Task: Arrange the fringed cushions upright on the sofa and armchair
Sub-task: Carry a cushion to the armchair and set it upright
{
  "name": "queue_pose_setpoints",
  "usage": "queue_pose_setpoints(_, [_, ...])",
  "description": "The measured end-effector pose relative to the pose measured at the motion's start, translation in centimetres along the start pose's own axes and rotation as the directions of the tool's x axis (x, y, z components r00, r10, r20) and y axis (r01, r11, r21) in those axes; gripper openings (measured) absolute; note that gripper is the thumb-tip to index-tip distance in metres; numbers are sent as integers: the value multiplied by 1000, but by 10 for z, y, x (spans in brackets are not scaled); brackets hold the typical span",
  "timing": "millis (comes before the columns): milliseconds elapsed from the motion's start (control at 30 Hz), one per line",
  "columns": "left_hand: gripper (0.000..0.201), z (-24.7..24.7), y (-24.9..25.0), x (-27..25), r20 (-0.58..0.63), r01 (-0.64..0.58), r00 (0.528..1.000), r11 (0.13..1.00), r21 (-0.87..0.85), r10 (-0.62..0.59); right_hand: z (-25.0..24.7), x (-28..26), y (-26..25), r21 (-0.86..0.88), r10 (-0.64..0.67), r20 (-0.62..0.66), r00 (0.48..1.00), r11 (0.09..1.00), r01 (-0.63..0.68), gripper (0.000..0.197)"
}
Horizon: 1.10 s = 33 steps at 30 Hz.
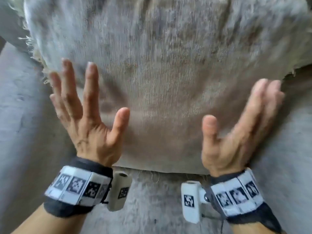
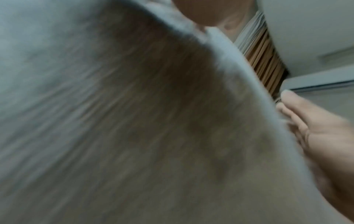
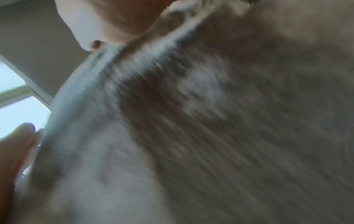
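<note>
A large beige-grey fringed cushion (image 1: pixel 162 81) leans on the grey sofa (image 1: pixel 20 119) and fills the middle of the head view. Its frayed fringe (image 1: pixel 32 48) shows along the left edge. My left hand (image 1: pixel 91 112) is at the cushion's lower left side with its fingers straight and spread. At the lower right side, my right hand (image 1: pixel 236 119) has its fingers straight and close together. The blurred cushion (image 2: pixel 134 121) fills the left wrist view, with fingers (image 2: pixel 310 130) along its edge. In the right wrist view, fingers (image 3: pixel 15 151) lie beside the blurred cushion (image 3: pixel 210 136).
Grey sofa upholstery surrounds the cushion on the left, right and below (image 1: pixel 152 200). The left wrist view shows wooden slats (image 2: pixel 266 63) and a white wall (image 2: pixel 306 30) past the cushion. A bright window (image 3: pixel 13 109) appears in the right wrist view.
</note>
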<state>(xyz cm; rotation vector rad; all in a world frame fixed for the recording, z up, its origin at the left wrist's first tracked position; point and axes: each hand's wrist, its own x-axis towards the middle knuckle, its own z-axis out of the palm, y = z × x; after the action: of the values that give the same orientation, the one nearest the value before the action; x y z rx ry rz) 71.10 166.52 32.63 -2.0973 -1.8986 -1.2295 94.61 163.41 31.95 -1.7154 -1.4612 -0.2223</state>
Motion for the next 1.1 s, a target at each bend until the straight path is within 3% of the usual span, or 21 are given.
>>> queue_pose_setpoints(133, [87,28,-20,-9,-13,-30,999,1000,2,30,32,-7,11,-37,-26,-15,1000,999,25,91])
queue_pose_setpoints(267, [88,18,-26,-28,-65,-25,998,998,-52,22,5,-26,21,41,-4,-70,998,999,7,93])
queue_pose_setpoints(400, [86,12,-31,-52,-22,34,999,997,-68,-36,-12,-56,29,62,66,-42,997,996,-63,94])
queue_pose_setpoints(500, [88,31,-36,-51,19,41,999,998,-38,-40,18,-69,33,30,100,1,995,995,-100,94])
queue_pose_setpoints(667, [89,50,-41,-50,-47,-11,999,999,-53,9,60,-72,38,16,173,-25,985,985,-172,97])
queue_pose_setpoints(900, [85,25,-35,-50,-21,13,1000,995,-102,-15,36,-76,47,99,148,-45,988,985,-143,91])
queue_pose_setpoints(1000, [80,2,-30,-26,-26,-18,1000,994,-105,15,22,-85,56,156,296,-54,954,946,-284,88])
queue_pose_setpoints(1100, [75,-18,-23,17,-12,-20,1000,996,-82,19,17,-99,58,176,504,4,864,850,-496,86])
